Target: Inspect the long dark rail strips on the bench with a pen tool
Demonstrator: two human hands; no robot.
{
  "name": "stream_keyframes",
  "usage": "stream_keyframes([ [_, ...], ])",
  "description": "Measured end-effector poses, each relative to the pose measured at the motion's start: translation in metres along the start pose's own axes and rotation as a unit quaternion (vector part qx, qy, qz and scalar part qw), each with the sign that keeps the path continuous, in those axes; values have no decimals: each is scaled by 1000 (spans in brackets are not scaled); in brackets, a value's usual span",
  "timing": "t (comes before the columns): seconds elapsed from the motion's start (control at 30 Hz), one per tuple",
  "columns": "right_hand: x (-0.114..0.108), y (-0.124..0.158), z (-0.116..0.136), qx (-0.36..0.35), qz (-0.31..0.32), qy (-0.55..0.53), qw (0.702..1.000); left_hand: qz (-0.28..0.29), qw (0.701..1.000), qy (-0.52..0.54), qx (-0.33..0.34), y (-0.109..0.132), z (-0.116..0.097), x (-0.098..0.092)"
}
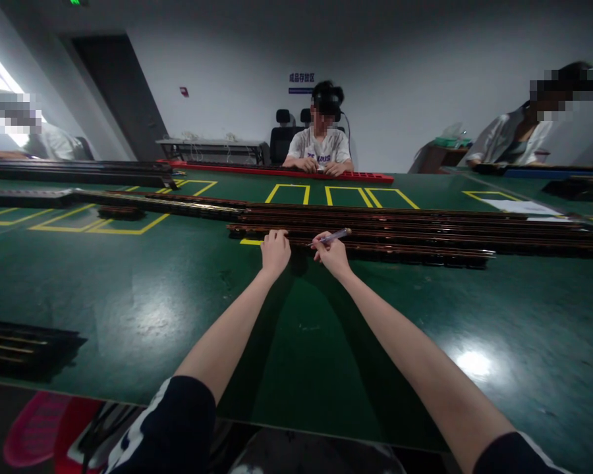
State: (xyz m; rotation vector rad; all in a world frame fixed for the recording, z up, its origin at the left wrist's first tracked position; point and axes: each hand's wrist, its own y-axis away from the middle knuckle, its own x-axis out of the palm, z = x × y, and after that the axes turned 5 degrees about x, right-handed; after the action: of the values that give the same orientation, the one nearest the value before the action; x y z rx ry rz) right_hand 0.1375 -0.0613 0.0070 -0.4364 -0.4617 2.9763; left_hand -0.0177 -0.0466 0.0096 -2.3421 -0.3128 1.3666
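Long dark strips with reddish-brown edges (415, 227) lie side by side across the green table in front of me. My left hand (275, 255) is closed over the near edge of these strips, towards their left end, with its fingers bent; the fingertips are partly hidden. Just to its right, my right hand (332, 255) grips a slim, pale, see-through pen (337, 235). The pen slants, its tip pointing down to the left at the nearest strip and its other end up to the right.
More dark strips lie at the table's left (79, 172) and its near left edge (24, 345). Yellow tape outlines (289, 186) mark the green table (178, 283). Across from me sits a person (321, 148) behind a long red tray (375, 178). Other people sit at both sides.
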Motion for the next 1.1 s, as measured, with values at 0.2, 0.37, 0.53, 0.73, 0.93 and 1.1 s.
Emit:
stream_keyframes([
  [0.2,-8,-1,-8,-22,-8,3,1000,20,986,-72,152,6,-4,6],
  [0.37,-13,0,-14,-22,-40,18,999,41,981,-82,174,6,-2,10],
  [0.53,-16,4,-12,-42,-52,75,995,58,979,-90,175,5,1,13],
  [0.73,-14,4,-11,-9,-86,52,995,68,978,-97,174,6,-1,11],
  [0.93,-17,3,-14,19,-123,75,989,70,977,-103,174,7,-4,9],
  [1.1,-19,1,-15,8,-134,101,986,47,971,-138,191,8,-4,11],
])
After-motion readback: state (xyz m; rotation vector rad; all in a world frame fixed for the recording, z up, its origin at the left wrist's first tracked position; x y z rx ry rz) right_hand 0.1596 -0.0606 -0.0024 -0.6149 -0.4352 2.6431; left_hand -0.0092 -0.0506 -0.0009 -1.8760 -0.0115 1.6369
